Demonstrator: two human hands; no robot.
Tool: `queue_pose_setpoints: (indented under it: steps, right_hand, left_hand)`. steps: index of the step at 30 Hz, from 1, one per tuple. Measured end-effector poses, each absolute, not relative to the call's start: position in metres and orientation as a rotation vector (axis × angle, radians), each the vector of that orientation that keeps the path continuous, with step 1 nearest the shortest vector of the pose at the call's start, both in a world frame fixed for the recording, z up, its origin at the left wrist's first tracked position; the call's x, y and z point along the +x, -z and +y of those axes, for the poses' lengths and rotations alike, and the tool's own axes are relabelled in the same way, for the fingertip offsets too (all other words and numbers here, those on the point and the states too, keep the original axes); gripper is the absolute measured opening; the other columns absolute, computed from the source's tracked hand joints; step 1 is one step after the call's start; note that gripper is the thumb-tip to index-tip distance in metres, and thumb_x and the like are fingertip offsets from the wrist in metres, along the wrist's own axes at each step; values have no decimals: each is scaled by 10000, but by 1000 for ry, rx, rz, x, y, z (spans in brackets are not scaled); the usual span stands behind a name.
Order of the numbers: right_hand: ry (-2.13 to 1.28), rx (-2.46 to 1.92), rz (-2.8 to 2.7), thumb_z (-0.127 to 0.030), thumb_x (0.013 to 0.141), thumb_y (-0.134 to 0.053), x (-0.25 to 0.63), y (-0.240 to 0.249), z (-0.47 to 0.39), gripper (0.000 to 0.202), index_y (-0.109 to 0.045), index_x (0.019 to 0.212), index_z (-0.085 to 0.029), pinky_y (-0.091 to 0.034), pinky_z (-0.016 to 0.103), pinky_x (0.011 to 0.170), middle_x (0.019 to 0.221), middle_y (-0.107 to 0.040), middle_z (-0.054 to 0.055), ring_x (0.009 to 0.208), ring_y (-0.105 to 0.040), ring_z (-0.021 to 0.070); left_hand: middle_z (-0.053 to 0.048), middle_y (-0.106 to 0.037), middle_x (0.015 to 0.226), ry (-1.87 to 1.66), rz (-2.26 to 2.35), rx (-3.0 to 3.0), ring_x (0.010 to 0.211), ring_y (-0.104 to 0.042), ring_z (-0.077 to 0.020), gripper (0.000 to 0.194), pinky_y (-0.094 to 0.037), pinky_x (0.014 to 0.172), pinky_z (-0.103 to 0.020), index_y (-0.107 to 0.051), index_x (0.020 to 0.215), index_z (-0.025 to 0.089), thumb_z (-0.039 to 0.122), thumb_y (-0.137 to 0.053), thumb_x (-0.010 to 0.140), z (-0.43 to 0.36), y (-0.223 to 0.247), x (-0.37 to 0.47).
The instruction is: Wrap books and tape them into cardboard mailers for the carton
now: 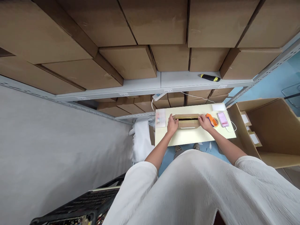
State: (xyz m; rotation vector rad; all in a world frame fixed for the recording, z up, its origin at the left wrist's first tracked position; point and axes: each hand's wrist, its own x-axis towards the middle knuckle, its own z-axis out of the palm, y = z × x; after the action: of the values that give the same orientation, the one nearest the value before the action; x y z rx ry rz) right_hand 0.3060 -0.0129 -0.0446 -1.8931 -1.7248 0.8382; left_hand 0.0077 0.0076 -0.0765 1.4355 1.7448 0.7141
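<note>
A small cardboard box (187, 123) rests on the pale yellow table (187, 136), with a dark gap along its top between the flaps. At its left end, my left hand (172, 125) grips the box, fingers bent over the edge. My right hand (204, 122) holds the opposite end, its fingers closed on the corner. Just right of that hand lies an orange tape dispenser (212, 120) with a roll of tape. Beyond it is a phone (223, 119), blurred out in the picture.
Shelves (189, 78) stacked with cardboard boxes (127, 62) rise behind the table, with a black and yellow utility knife (209, 77) on one. A large open carton (272, 128) stands at right, holding small boxes. A black crate (86, 203) is at lower left, white wrapping material (142, 140) beside the table.
</note>
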Motion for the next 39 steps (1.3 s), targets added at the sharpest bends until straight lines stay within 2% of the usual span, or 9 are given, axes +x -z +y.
queue_pose_setpoints:
  steps: [6, 11, 14, 17, 21, 25, 28, 33, 39]
  right_hand:
    - [-795, -1818, -1686, -547, 1073, -430, 301, 41, -7, 379, -642, 1179, -250, -589, 498, 1012, 1209, -751, 137, 1079, -712, 314]
    - [-698, -1718, -1910, -422, 1045, -480, 297, 38, 11, 458, -686, 1404, -226, -466, 579, 1236, 1566, -633, 172, 1455, -569, 354]
    - [-708, -1750, -2056, -427, 1044, -513, 295, 41, 22, 543, -648, 1528, -221, -389, 632, 1287, 1704, -536, 163, 1550, -486, 388]
    - [-749, -1832, -2155, -491, 1017, -608, 294, 46, 27, 645, -586, 1618, -258, -334, 715, 1284, 1779, -452, 159, 1577, -444, 444]
    - [-895, -1894, -2225, -680, 846, -826, 295, 54, 29, 997, -476, 1705, -316, -289, 784, 1272, 1857, -291, 174, 1659, -287, 507]
    - [-1020, -1885, -2330, -756, 667, -943, 294, 59, 29, 1322, -339, 1772, -352, -239, 828, 1277, 1897, -113, 180, 1715, -112, 536]
    - [-1045, -1996, -2438, -692, 651, -973, 287, 59, 29, 1490, -119, 1827, -364, -176, 838, 1296, 1909, 70, 161, 1732, 36, 528]
    - [-1031, -2187, -2484, -613, 757, -922, 275, 55, 29, 1529, 150, 1815, -353, -191, 767, 1335, 1902, 174, 124, 1737, 135, 478]
    - [-981, -2147, -2479, -649, 757, -929, 281, 55, 29, 1503, 96, 1823, -381, -260, 786, 1310, 1910, 77, 133, 1736, 35, 502]
  left_hand:
    - [-191, -642, 1467, -711, 1743, 1391, 1333, -678, -307, 586, -548, 1142, -481, -426, 1612, 213, 283, -600, 1056, 8, 74, 8]
    - [-134, -678, 1282, -699, 1726, 1468, 1219, -699, -293, 149, -570, 1110, -470, -661, 1143, 245, 347, -562, 1098, 7, 69, 6]
    - [-105, -677, 1101, -690, 1677, 1533, 1203, -691, -297, 251, -555, 1144, -480, -634, 883, 261, 327, -537, 1105, 4, 68, 4]
    - [-88, -685, 1064, -680, 1631, 1553, 1232, -682, -290, 264, -547, 1167, -477, -612, 811, 267, 253, -563, 1071, -1, 69, 1]
    - [-100, -683, 1342, -638, 1531, 1593, 1363, -645, -279, 97, -531, 1211, -461, -683, 952, 250, 156, -693, 931, -11, 74, -6]
    - [-129, -545, 1600, -570, 1426, 1721, 1529, -541, -338, 394, -471, 1294, -519, -712, 1214, 244, 169, -801, 837, -21, 85, -15]
    - [-139, -496, 1661, -569, 1391, 1815, 1584, -477, -389, 570, -435, 1323, -581, -684, 1353, 245, 173, -831, 808, -26, 96, -18]
    - [-176, -535, 1638, -719, 1359, 1765, 1536, -545, -356, 561, -464, 1297, -552, -589, 1526, 226, 264, -712, 980, -26, 113, -21]
    - [-151, -733, 1378, -940, 1540, 1354, 1197, -752, -271, 346, -607, 1076, -452, -669, 1382, 227, 272, -597, 1046, 1, 125, -54]
